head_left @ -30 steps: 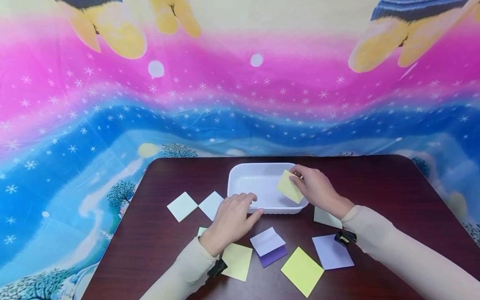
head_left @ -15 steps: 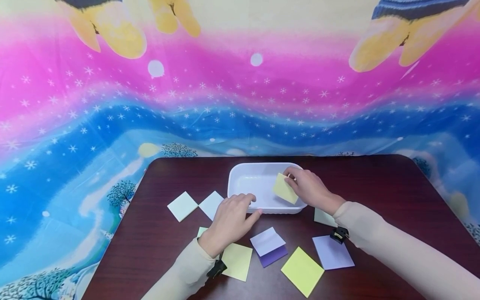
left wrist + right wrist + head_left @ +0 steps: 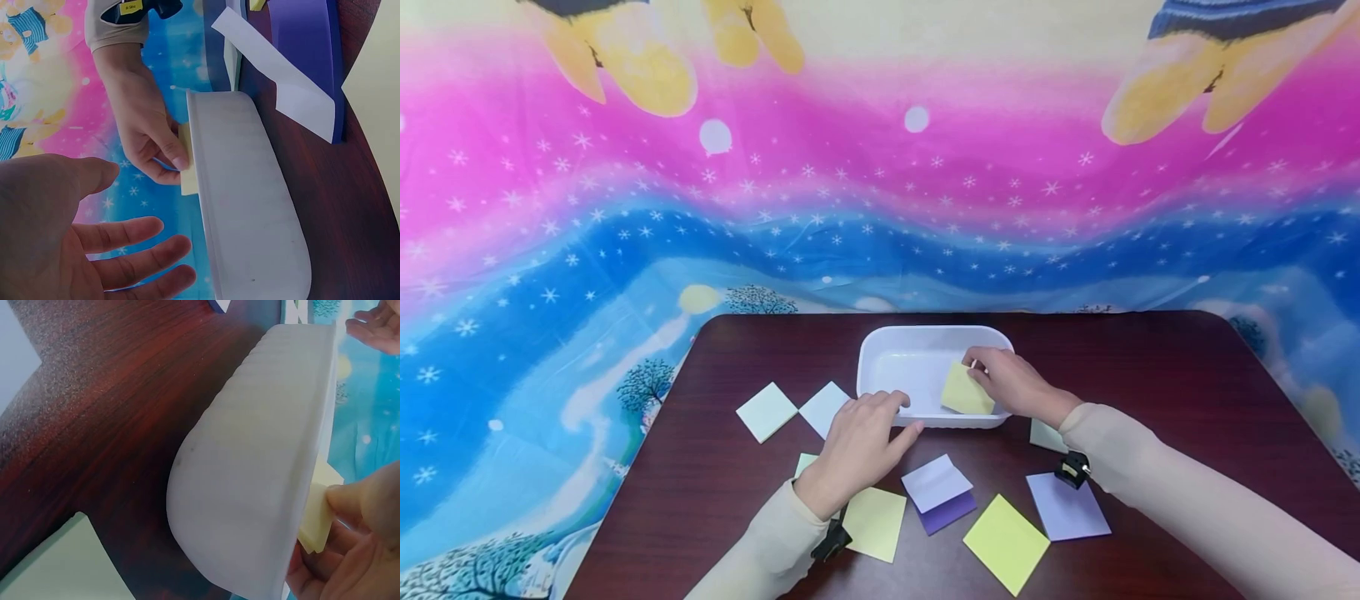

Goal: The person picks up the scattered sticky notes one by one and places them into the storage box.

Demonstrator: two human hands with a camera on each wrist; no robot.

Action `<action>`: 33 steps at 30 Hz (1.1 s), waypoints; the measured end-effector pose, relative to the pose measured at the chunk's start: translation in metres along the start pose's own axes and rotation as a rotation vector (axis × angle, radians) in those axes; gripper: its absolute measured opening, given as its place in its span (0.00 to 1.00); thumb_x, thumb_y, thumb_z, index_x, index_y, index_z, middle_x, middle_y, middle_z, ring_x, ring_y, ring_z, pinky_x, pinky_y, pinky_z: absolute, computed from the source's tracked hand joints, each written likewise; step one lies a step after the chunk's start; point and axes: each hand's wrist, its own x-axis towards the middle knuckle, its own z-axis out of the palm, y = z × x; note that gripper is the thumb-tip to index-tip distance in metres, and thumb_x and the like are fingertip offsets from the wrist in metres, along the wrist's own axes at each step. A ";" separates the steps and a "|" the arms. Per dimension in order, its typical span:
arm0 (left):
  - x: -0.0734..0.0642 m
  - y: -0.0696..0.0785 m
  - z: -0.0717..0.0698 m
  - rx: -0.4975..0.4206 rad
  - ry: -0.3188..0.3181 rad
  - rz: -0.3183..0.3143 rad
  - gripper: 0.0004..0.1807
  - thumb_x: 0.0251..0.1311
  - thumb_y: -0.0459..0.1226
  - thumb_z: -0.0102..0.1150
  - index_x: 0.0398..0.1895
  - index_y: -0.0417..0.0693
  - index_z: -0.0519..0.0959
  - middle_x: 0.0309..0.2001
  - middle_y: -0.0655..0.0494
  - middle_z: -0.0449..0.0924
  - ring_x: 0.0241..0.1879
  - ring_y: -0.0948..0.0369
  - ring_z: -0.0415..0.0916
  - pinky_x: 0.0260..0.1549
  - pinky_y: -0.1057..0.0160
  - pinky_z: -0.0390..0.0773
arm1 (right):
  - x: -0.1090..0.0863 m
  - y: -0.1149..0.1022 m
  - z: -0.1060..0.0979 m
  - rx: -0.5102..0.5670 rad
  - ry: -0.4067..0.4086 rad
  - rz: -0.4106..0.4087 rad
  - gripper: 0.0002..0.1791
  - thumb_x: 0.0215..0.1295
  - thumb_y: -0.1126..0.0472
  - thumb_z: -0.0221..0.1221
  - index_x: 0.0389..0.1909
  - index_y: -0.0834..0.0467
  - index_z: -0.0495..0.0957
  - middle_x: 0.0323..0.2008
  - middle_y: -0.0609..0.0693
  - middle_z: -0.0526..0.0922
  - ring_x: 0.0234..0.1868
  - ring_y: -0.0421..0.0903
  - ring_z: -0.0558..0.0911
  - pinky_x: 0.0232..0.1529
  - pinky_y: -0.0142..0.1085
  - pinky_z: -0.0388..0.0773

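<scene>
My right hand (image 3: pixel 1011 381) pinches a pale yellow sticky note pad (image 3: pixel 966 390) by its upper right edge, between thumb and fingers. The pad is tilted, its lower part down inside the white plastic tray (image 3: pixel 895 333) near the tray's right end. In the right wrist view the pad (image 3: pixel 319 509) shows above the tray's rim, with the thumb on its face. My left hand (image 3: pixel 861 446) hovers over the tray's front left rim, holding nothing. Its fingers (image 3: pixel 144 269) are spread and relaxed in the left wrist view.
Several sticky note pads lie about the dark wooden table (image 3: pixel 1150 375): bright yellow (image 3: pixel 1006 543), lilac (image 3: pixel 1067 506), purple with a lifted pale sheet (image 3: pixel 938 483), pale yellow (image 3: pixel 876 523), and pale ones (image 3: pixel 767 412) at left. A patterned cloth (image 3: pixel 880 200) hangs behind.
My right hand has moved left and down, lowering the pale yellow sticky note pad further into the tray. The left hand has stayed nearly still.
</scene>
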 end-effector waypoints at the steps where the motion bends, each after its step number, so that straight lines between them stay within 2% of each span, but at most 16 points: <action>1: 0.000 0.000 0.000 0.000 -0.001 0.000 0.20 0.68 0.54 0.59 0.51 0.52 0.82 0.40 0.58 0.87 0.37 0.59 0.82 0.34 0.60 0.78 | 0.001 0.001 0.001 0.001 -0.004 -0.002 0.10 0.72 0.67 0.57 0.50 0.62 0.81 0.42 0.57 0.87 0.35 0.44 0.80 0.35 0.36 0.76; 14: 0.002 0.000 0.000 0.004 0.018 0.017 0.19 0.66 0.53 0.61 0.50 0.52 0.83 0.40 0.58 0.87 0.37 0.59 0.82 0.34 0.60 0.78 | 0.005 0.003 0.005 -0.014 -0.059 0.022 0.12 0.73 0.68 0.55 0.52 0.63 0.81 0.45 0.59 0.87 0.37 0.46 0.81 0.39 0.40 0.79; 23: 0.002 -0.001 0.001 0.002 0.012 0.020 0.19 0.67 0.53 0.61 0.50 0.52 0.82 0.39 0.58 0.87 0.38 0.59 0.83 0.35 0.60 0.78 | 0.007 0.003 0.008 0.006 -0.098 0.044 0.19 0.73 0.57 0.58 0.58 0.62 0.80 0.49 0.58 0.87 0.39 0.45 0.81 0.44 0.42 0.79; 30: 0.002 -0.001 0.002 0.002 0.009 0.015 0.19 0.67 0.53 0.61 0.50 0.52 0.82 0.40 0.58 0.87 0.38 0.58 0.82 0.35 0.60 0.78 | 0.005 0.003 0.009 -0.012 -0.120 0.054 0.23 0.72 0.53 0.59 0.61 0.61 0.77 0.53 0.59 0.85 0.51 0.51 0.84 0.56 0.52 0.80; 33: 0.002 -0.001 0.001 0.001 0.011 0.010 0.19 0.66 0.53 0.61 0.50 0.52 0.82 0.40 0.58 0.87 0.38 0.58 0.82 0.35 0.60 0.79 | 0.005 0.002 0.009 -0.021 -0.127 0.043 0.25 0.72 0.51 0.59 0.63 0.61 0.76 0.56 0.60 0.84 0.55 0.55 0.83 0.59 0.54 0.79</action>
